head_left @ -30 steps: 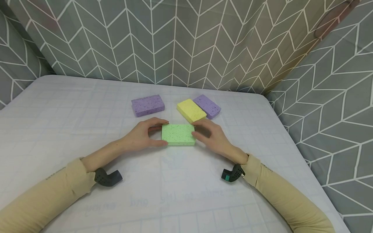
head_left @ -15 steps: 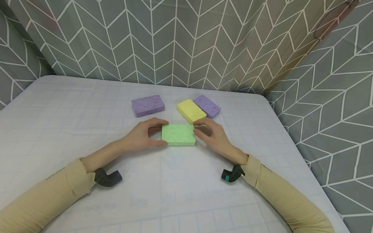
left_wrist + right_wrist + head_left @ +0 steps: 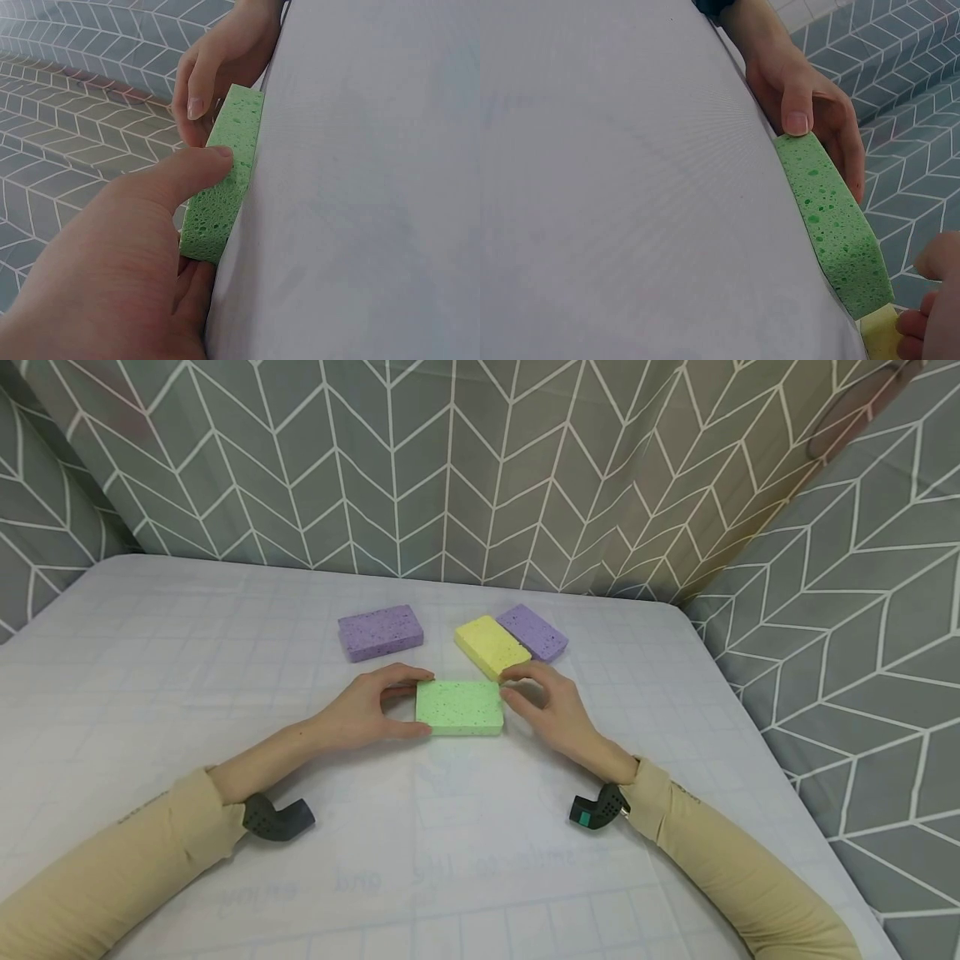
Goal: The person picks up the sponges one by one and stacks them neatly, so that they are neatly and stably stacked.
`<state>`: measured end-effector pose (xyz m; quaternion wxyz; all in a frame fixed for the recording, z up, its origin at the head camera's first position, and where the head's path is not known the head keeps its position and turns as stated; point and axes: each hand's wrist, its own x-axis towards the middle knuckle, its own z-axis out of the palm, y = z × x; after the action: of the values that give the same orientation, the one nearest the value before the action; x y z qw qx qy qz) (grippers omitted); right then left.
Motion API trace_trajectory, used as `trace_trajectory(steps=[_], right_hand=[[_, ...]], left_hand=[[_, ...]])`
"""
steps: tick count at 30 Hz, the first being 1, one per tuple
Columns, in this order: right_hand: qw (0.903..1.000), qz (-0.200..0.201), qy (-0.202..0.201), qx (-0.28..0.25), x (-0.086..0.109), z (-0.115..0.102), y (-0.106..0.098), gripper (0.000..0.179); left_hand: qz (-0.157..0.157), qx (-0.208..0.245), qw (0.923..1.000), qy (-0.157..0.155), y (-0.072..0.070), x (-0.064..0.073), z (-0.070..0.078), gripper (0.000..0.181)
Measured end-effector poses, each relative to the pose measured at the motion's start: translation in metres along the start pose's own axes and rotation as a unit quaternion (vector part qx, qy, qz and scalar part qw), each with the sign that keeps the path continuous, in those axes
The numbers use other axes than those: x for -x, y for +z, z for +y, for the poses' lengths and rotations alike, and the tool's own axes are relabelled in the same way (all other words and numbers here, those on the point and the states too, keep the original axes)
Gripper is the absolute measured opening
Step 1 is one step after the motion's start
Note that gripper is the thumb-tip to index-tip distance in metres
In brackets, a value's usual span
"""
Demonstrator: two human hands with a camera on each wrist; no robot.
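A green sponge (image 3: pixel 459 706) lies flat on the white-covered table, long side toward the person. My left hand (image 3: pixel 366 708) holds its left end, thumb on the near edge and fingers at the far edge. In the left wrist view, the thumb presses against the pitted side of the sponge (image 3: pixel 229 169). At the opposite end my right hand (image 3: pixel 557 712) has its fingers loosely bent, the tips just beside the sponge's right edge. The right wrist view shows a gap between that hand (image 3: pixel 941 292) and the sponge (image 3: pixel 832 225).
Behind the green sponge lies a yellow sponge (image 3: pixel 489 642), close by my right fingertips. It abuts a purple sponge (image 3: pixel 534 633) on its right. Another purple sponge (image 3: pixel 381 633) sits at the back left. A grey patterned curtain (image 3: pixel 420 468) hangs beyond the table (image 3: pixel 187 610).
My right thumb and fingers have come off the green sponge's right end and shifted slightly to the right. The left hand and the sponges look the same.
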<state>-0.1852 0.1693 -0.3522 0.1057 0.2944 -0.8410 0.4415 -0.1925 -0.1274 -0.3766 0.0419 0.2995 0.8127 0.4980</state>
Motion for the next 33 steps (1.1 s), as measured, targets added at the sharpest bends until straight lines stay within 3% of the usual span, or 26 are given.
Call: trace_trajectory(steps=[7, 14, 33], right_hand=[[0.9994, 0.022, 0.008, 0.026, 0.000, 0.030, 0.003, 0.027], [0.9975, 0.052, 0.027, 0.038, 0.000, 0.031, 0.003, 0.026], [0.9931, 0.081, 0.060, 0.060, -0.003, 0.033, 0.002, 0.036]], left_hand=[[0.000, 0.002, 1.0000, 0.000, 0.000, 0.000, 0.001, 0.070], [0.000, 0.000, 1.0000, -0.001, 0.000, 0.000, -0.001, 0.070], [-0.002, 0.006, 1.0000, -0.002, -0.001, 0.000, -0.001, 0.070]])
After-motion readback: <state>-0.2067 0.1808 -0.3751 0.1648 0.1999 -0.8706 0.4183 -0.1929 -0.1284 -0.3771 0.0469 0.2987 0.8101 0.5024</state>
